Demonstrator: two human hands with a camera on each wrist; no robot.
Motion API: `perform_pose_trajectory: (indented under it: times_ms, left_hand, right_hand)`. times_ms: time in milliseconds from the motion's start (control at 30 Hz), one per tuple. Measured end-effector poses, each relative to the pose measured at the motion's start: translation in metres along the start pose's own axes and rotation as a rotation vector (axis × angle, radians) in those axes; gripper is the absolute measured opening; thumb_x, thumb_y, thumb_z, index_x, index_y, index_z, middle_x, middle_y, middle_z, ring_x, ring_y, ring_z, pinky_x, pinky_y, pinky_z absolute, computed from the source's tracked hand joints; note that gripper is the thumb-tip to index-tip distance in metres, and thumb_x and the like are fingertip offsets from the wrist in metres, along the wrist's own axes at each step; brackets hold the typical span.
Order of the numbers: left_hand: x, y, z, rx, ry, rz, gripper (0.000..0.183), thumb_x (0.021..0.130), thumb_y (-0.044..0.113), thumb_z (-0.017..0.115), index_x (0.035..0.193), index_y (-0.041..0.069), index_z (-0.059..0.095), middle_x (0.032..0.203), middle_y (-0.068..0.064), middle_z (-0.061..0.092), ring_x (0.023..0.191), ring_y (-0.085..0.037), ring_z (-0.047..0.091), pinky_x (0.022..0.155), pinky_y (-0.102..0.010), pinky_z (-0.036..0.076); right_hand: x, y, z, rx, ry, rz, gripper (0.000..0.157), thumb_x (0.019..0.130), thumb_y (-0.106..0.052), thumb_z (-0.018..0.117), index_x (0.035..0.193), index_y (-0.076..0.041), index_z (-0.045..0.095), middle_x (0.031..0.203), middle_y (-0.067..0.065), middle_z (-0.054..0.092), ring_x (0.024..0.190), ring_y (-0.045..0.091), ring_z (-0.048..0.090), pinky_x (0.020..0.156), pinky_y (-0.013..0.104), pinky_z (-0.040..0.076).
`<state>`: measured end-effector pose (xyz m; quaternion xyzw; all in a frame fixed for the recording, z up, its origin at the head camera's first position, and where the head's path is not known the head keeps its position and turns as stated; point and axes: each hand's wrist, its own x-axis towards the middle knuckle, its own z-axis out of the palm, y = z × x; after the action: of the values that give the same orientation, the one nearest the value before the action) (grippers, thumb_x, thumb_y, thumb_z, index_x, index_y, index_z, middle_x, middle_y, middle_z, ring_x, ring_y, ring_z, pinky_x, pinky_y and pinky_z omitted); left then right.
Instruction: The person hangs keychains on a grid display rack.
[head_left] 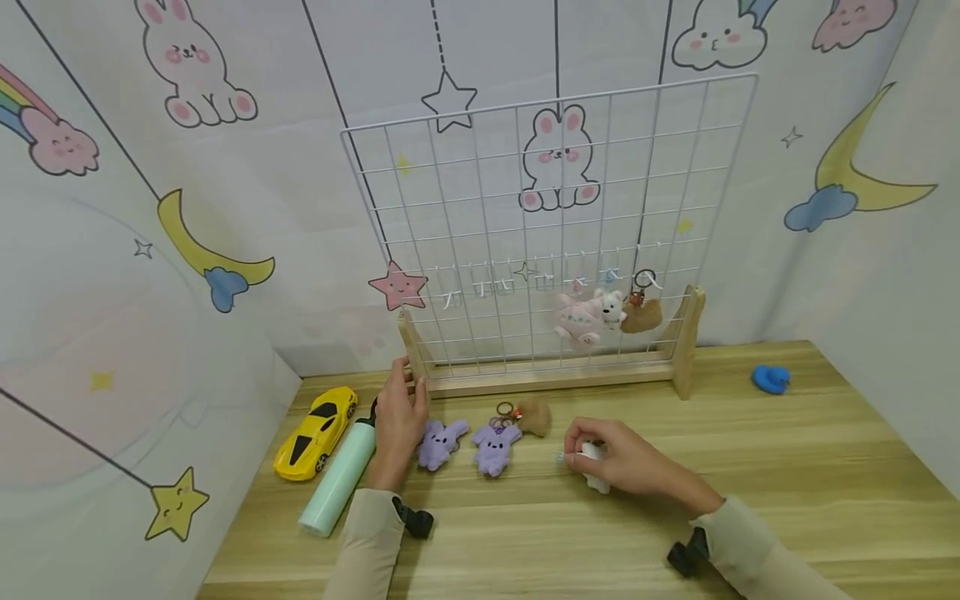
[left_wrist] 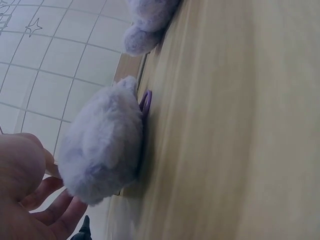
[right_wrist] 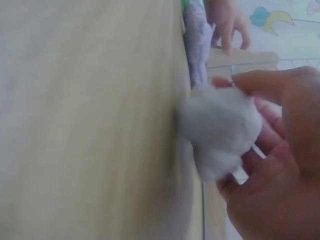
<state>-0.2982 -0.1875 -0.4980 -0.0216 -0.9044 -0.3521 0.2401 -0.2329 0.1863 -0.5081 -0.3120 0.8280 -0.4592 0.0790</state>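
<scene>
My right hand (head_left: 618, 458) pinches a small white plush keychain (head_left: 597, 482) just above the table, right of centre. Blurred in the right wrist view, the white plush (right_wrist: 217, 125) sits at the thumb and fingertips. My left hand (head_left: 401, 417) is by the left wooden foot (head_left: 412, 342) of a white wire grid rack (head_left: 525, 200). Its fingers are loosely bent; whether they touch the foot I cannot tell. Right of that hand lie two purple plush keychains (head_left: 441, 443), one of them close to the fingers in the left wrist view. A brown plush keychain (head_left: 534, 417) lies behind them.
Small white hooks line the rack; a pink plush (head_left: 579, 321), a white plush (head_left: 611, 308) and a brown plush (head_left: 642, 317) hang at its right. A yellow toy car (head_left: 317, 433) and a mint green bottle (head_left: 339, 483) lie at left. A blue rubber duck (head_left: 771, 379) sits far right.
</scene>
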Motion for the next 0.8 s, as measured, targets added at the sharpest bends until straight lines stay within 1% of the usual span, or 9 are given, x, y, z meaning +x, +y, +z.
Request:
perform_pose_trajectory:
  times_ms: [100,200,300,367,433,533,633,733,800]
  left_hand:
    - [0.0,-0.001,0.0,-0.002,0.006,0.007,0.042,0.11,0.018,0.064,0.15,0.006,0.053,0.128,-0.024,0.075,0.111,-0.039,0.078,0.09,-0.055,0.067]
    - [0.0,-0.001,0.0,-0.002,0.006,0.011,0.043,0.11,0.018,0.064,0.15,0.006,0.053,0.128,-0.024,0.075,0.111,-0.039,0.079,0.09,-0.055,0.067]
    - [-0.001,-0.001,-0.001,0.003,-0.002,-0.002,0.043,0.111,0.019,0.064,0.15,0.007,0.053,0.129,-0.024,0.075,0.112,-0.038,0.078,0.091,-0.054,0.067]
    - [0.0,-0.002,-0.002,0.006,-0.009,-0.013,0.043,0.111,0.02,0.063,0.15,0.008,0.053,0.13,-0.023,0.075,0.113,-0.038,0.078,0.092,-0.054,0.066]
    - [0.0,-0.002,-0.003,0.005,-0.012,-0.021,0.043,0.111,0.02,0.063,0.151,0.008,0.053,0.13,-0.023,0.075,0.113,-0.038,0.078,0.092,-0.054,0.066]
    - [0.0,-0.002,-0.003,-0.006,-0.016,-0.023,0.043,0.111,0.02,0.063,0.151,0.008,0.053,0.13,-0.023,0.075,0.113,-0.038,0.079,0.091,-0.054,0.067]
    - [0.0,-0.001,-0.003,-0.013,-0.023,-0.025,0.043,0.111,0.02,0.063,0.151,0.008,0.053,0.13,-0.023,0.075,0.113,-0.038,0.079,0.091,-0.054,0.067]
    - [0.0,-0.001,-0.003,-0.015,-0.03,-0.028,0.043,0.111,0.021,0.063,0.151,0.009,0.053,0.131,-0.023,0.075,0.113,-0.037,0.079,0.091,-0.054,0.067]
    - [0.001,-0.001,-0.002,-0.011,-0.03,-0.032,0.043,0.111,0.022,0.062,0.151,0.009,0.053,0.131,-0.023,0.075,0.113,-0.037,0.079,0.092,-0.053,0.067]
  right_hand:
    - [0.004,-0.006,-0.004,0.037,0.055,0.011,0.016,0.103,-0.026,0.077,0.117,-0.02,0.071,0.094,-0.001,0.083,0.087,0.009,0.076,0.08,0.024,0.055]
    - [0.007,-0.013,-0.007,0.064,0.114,0.051,0.025,0.102,-0.03,0.078,0.123,-0.019,0.072,0.102,0.001,0.085,0.096,0.011,0.08,0.08,0.024,0.057]
    - [0.011,-0.022,-0.009,0.042,0.192,0.068,0.02,0.101,-0.034,0.079,0.116,-0.022,0.076,0.103,-0.001,0.086,0.1,0.008,0.079,0.08,0.025,0.057]
    - [0.015,-0.027,-0.011,0.023,0.254,0.045,0.014,0.1,-0.034,0.08,0.11,-0.024,0.077,0.101,-0.002,0.086,0.101,0.007,0.078,0.078,0.028,0.057]
    - [0.02,-0.033,-0.014,-0.001,0.317,0.003,0.01,0.099,-0.033,0.081,0.107,-0.026,0.078,0.101,-0.004,0.085,0.099,0.006,0.078,0.077,0.03,0.058]
    - [0.028,-0.041,-0.019,0.015,0.393,-0.059,0.007,0.1,-0.026,0.081,0.107,-0.025,0.08,0.102,-0.002,0.085,0.095,0.008,0.079,0.074,0.031,0.058]
    - [0.036,-0.05,-0.025,0.065,0.448,-0.098,0.008,0.102,-0.019,0.077,0.11,-0.019,0.079,0.104,0.005,0.085,0.092,0.008,0.078,0.075,0.027,0.059]
    - [0.044,-0.059,-0.03,0.126,0.507,-0.132,0.009,0.104,-0.014,0.074,0.113,-0.013,0.078,0.108,0.012,0.084,0.095,0.008,0.076,0.078,0.023,0.059]
    - [0.05,-0.066,-0.032,0.157,0.556,-0.151,0.01,0.104,-0.012,0.074,0.113,-0.01,0.078,0.11,0.012,0.082,0.098,0.008,0.075,0.081,0.022,0.06]
